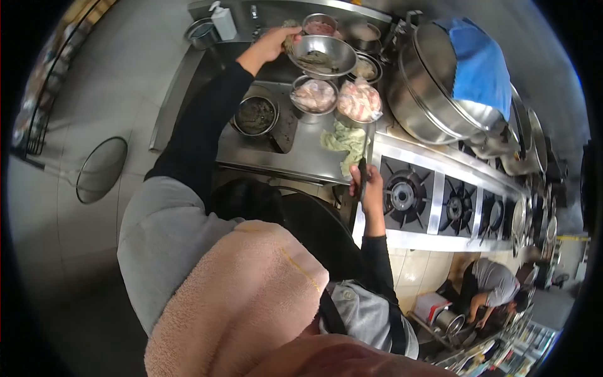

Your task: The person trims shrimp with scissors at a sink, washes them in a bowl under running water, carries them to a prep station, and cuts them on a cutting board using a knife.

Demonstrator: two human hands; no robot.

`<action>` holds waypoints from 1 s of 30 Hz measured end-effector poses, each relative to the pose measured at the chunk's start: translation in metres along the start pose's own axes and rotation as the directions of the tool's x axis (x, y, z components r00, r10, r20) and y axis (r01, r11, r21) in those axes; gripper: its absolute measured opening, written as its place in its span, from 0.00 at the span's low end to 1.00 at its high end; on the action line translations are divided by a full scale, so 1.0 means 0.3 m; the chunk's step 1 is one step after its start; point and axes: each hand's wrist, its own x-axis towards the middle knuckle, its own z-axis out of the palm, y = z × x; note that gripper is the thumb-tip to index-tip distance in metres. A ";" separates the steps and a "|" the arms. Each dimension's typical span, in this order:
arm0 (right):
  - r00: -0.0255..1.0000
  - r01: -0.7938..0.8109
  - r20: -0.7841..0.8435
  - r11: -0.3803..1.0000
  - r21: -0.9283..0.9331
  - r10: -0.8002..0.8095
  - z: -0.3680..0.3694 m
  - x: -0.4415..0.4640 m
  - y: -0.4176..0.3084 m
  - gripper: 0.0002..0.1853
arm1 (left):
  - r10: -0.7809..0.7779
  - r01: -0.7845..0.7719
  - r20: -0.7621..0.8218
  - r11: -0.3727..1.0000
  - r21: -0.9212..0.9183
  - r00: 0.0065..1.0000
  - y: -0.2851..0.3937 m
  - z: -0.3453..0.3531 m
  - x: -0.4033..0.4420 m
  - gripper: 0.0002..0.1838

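Observation:
My left hand (271, 45) reaches to the back of the steel counter. It grips the left rim of a shallow steel bowl (339, 55), with a bunched brownish cloth (290, 36) at the fingers. Dark residue lies inside the bowl. My right hand (372, 187), at the counter's front edge, closes around a black handle (362, 176); what the handle belongs to cannot be made out. Just beyond it lies a crumpled green cloth (347, 142). Bagged pale meat fills two containers, one bag (314, 95) beside another bag (360, 100), in front of the bowl.
A pot with dark contents (255, 115) sits in the sink at left. To the right stand a large steel pot (433, 81) with a blue cloth (480, 63) and a row of gas burners (404, 195). A strainer (102, 169) hangs at far left. Another person (493, 283) bends at lower right.

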 end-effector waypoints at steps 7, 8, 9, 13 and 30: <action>0.821 -0.058 0.563 0.967 0.249 -0.096 0.283 0.179 -0.174 0.18 | -0.128 0.139 0.056 0.901 -0.411 0.990 -0.048 0.006 -0.349 0.27; 0.806 -0.089 0.588 0.967 0.241 -0.072 0.318 0.176 -0.205 0.18 | -0.141 0.134 0.013 0.896 -0.423 0.990 -0.052 0.017 -0.378 0.27; 0.796 -0.114 0.602 0.962 0.249 -0.062 0.352 0.171 -0.239 0.21 | -0.109 0.149 0.118 0.900 -0.410 0.987 -0.097 -0.014 -0.353 0.27; 0.776 -0.190 0.630 0.959 0.209 0.017 0.420 0.176 -0.274 0.25 | -0.069 0.103 0.090 0.884 -0.457 0.994 -0.065 0.041 -0.444 0.29; 0.823 -0.159 0.568 0.967 0.200 0.018 0.329 0.135 -0.259 0.24 | -0.040 0.072 0.094 0.926 -0.371 0.995 -0.046 0.175 -0.462 0.22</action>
